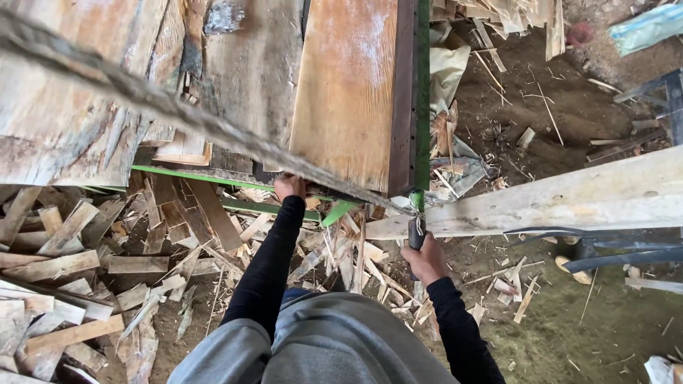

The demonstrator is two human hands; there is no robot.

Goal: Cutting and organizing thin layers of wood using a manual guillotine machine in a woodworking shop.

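A heap of split wood scraps (pixel 107 263) covers the ground at left. Above it a broad plank (pixel 348 92) lies on a green-edged table (pixel 422 85), reaching away from the person. The left hand (pixel 289 186) presses against the plank's near end; its grip cannot be made out. The right hand (pixel 425 262) is closed round a dark handle (pixel 416 233), just below the plank's near right corner.

You have no labels, signs or screens here — only what may be a crumpled pale sack (pixel 447 71) lying on the dirt beside the boards.
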